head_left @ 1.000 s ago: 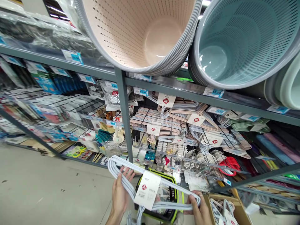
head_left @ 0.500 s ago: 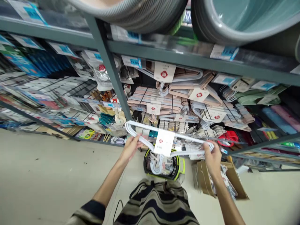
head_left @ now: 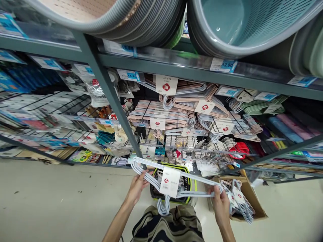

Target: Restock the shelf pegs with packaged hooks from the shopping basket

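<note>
A bundle of pale grey-white clothes hangers (head_left: 194, 194), held together by a white paper band (head_left: 170, 182) with a red mark, hangs in front of my body with its hooks pointing towards me. My left hand (head_left: 137, 189) is closed on the left arm of the bundle, its fingertips partly hidden behind the hangers. At the other end, my right hand (head_left: 220, 200) pinches the right corner between thumb and fingers. Below the hangers a black shopping basket (head_left: 187, 200) with a lime-green rim stands on the floor, partly covered by them.
Ahead, a rack shelf (head_left: 202, 74) holds more banded hangers (head_left: 161, 112) and small packaged goods. Overhead, large plastic baskets (head_left: 234, 37) jut out towards me. A cardboard box (head_left: 253, 198) with hangers stands on the floor to the right. A grey upright post (head_left: 111, 90) divides the rack.
Both hands have lowered the hangers towards my body, and the bundle covers more of the shopping basket. My view has shifted, so the overhead baskets show more.
</note>
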### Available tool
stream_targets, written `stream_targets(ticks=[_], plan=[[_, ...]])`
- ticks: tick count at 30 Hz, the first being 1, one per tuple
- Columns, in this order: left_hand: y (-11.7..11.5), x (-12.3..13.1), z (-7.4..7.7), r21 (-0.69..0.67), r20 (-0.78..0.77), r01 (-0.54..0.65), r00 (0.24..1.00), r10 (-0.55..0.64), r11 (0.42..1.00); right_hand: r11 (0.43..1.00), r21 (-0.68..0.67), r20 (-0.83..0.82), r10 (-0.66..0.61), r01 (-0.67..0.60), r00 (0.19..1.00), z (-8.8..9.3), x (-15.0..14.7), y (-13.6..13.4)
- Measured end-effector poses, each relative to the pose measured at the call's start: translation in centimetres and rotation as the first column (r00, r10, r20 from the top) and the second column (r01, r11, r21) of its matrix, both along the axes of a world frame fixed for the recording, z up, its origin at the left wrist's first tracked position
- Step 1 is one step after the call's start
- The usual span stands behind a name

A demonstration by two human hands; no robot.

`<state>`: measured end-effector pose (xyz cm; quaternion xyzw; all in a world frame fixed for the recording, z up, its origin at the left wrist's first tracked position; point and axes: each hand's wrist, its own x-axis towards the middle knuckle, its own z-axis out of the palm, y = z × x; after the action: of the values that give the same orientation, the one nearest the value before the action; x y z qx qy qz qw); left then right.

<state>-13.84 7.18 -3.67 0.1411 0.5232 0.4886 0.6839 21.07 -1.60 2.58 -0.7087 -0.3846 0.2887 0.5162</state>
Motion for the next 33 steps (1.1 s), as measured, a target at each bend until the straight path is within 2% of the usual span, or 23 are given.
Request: stream_targets(ticks=[2, 4, 6, 8, 10, 12, 13, 14, 15, 17, 19, 22, 23, 25, 27, 28, 30, 32, 33], plan=[[0.6, 0.7, 0.1, 0.014, 0.024, 0.047, 0.999, -0.047, 0.999, 0.998, 0.051, -0.034, -0.038, 0.040, 0.999, 1.6, -0.2, -0.8], [1.4, 1.4, 0.8, 0.037, 0.031, 0.179, 0.983, -0.180, 0.983, 0.985, 0.165, -0.048, -0.045, 0.052, 0.998, 3.9, -1.1, -1.1], [1.6, 2.1, 2.1, 0.050, -0.074, 0.344, 0.937, -0.340, 0.937, 0.945, 0.320, 0.005, -0.068, 0.063, 0.998, 6.2, -3.0, -0.8], [0.4, 3.0, 3.7, 0.087, -0.248, 0.434, 0.881, -0.403, 0.897, 0.906, 0.417, 0.147, -0.152, 0.078, 0.977, 7.8, -5.6, -0.1], [-2.2, 4.3, 5.3, 0.222, -0.325, 0.478, 0.858, -0.398, 0.850, 0.919, 0.391, 0.332, -0.187, 0.046, 0.925, 8.3, -8.5, 0.9], [-5.2, 6.1, 6.5, 0.397, -0.226, 0.587, 0.808, -0.545, 0.706, 0.961, 0.272, 0.493, -0.101, -0.042, 0.864, 8.0, -10.9, 2.1], [-6.6, 7.2, 6.8, 0.483, -0.181, 0.588, 0.793, -0.582, 0.649, 0.976, 0.196, 0.545, -0.032, -0.090, 0.838, 7.7, -11.9, 2.8], [-7.7, 8.2, 6.9, 0.539, -0.176, 0.569, 0.797, -0.578, 0.621, 0.983, 0.126, 0.577, 0.034, -0.130, 0.816, 7.3, -12.6, 3.3], [-8.4, 9.1, 6.8, 0.544, -0.196, 0.552, 0.815, -0.545, 0.631, 0.984, 0.064, 0.589, 0.096, -0.165, 0.802, 6.8, -13.0, 3.8], [-9.0, 10.6, 6.2, 0.504, -0.277, 0.521, 0.853, -0.442, 0.689, 0.974, -0.027, 0.556, 0.203, -0.226, 0.806, 6.2, -13.3, 4.3], [-8.6, 11.6, 5.2, 0.451, -0.305, 0.480, 0.875, -0.376, 0.752, 0.956, -0.050, 0.489, 0.277, -0.290, 0.827, 5.9, -13.2, 4.4], [-7.6, 12.3, 4.6, 0.384, -0.221, 0.430, 0.902, -0.371, 0.817, 0.940, -0.036, 0.470, 0.316, -0.339, 0.824, 5.7, -13.1, 4.2], [-7.3, 12.4, 4.7, 0.360, -0.209, 0.433, 0.901, -0.381, 0.826, 0.939, -0.029, 0.487, 0.312, -0.342, 0.816, 5.7, -13.1, 4.1], [-7.1, 12.0, 5.5, 0.354, -0.265, 0.473, 0.878, -0.398, 0.807, 0.941, -0.017, 0.512, 0.299, -0.338, 0.805, 5.5, -12.8, 3.8], [-7.1, 10.5, 6.1, 0.392, -0.383, 0.508, 0.848, -0.365, 0.767, 0.936, -0.009, 0.492, 0.311, -0.352, 0.813, 5.3, -11.8, 3.5], [-7.2, 9.2, 6.0, 0.397, -0.446, 0.507, 0.835, -0.321, 0.765, 0.932, -0.007, 0.468, 0.323, -0.363, 0.822, 5.2, -11.1, 3.3], [-7.7, 5.9, 4.8, 0.340, -0.547, 0.430, 0.814, -0.196, 0.837, 0.935, 0.012, 0.416, 0.317, -0.353, 0.852, 5.2, -9.2, 3.0], [-8.2, 2.4, 2.1, 0.215, -0.580, 0.236, 0.812, -0.070, 0.948, 0.949, 0.042, 0.371, 0.277, -0.314, 0.887, 5.5, -7.3, 2.7], [-8.4, 0.9, 0.5, 0.152, -0.547, 0.142, 0.836, -0.037, 0.978, 0.955, 0.065, 0.359, 0.249, -0.291, 0.899, 5.8, -6.5, 2.7]])
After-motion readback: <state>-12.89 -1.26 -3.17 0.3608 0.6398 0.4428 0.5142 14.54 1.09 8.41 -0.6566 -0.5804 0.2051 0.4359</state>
